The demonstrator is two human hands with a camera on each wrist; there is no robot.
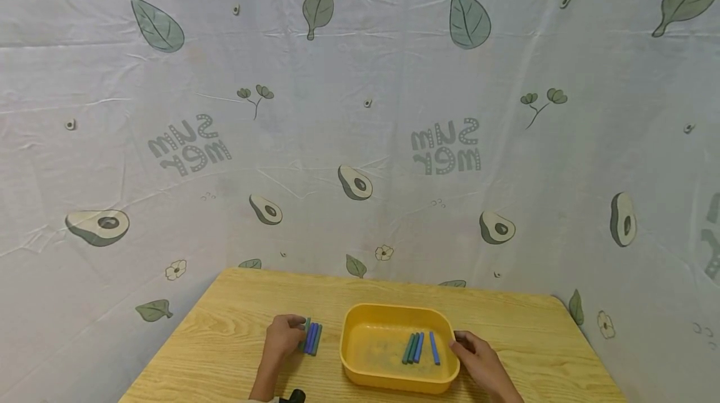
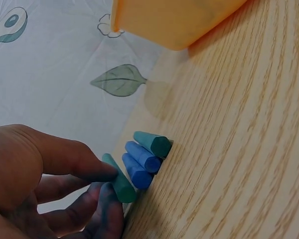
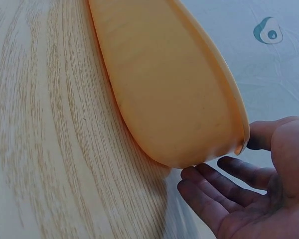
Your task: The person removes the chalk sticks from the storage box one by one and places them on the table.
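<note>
My left hand (image 1: 285, 335) pinches a green chalk stick (image 2: 120, 186) between thumb and fingers at the left end of a small row on the table. Beside it lie two blue chalk sticks (image 2: 139, 172) and another green one (image 2: 154, 143), side by side. At the tub's right end, my right hand (image 1: 477, 353) grips the rim of the yellow plastic tub (image 1: 394, 382). In the right wrist view its thumb is at the rim and the fingers lie by the outer wall. Inside the tub are green chalk sticks (image 1: 410, 349) and blue ones (image 1: 434, 348). Fingertips look smudged.
The wood-grain table (image 1: 534, 328) runs back to a pale curtain (image 1: 315, 140) printed with leaves and avocados. A dark rounded object (image 1: 297, 395) shows at the bottom edge near the left forearm. Bluish dust marks the tub's floor.
</note>
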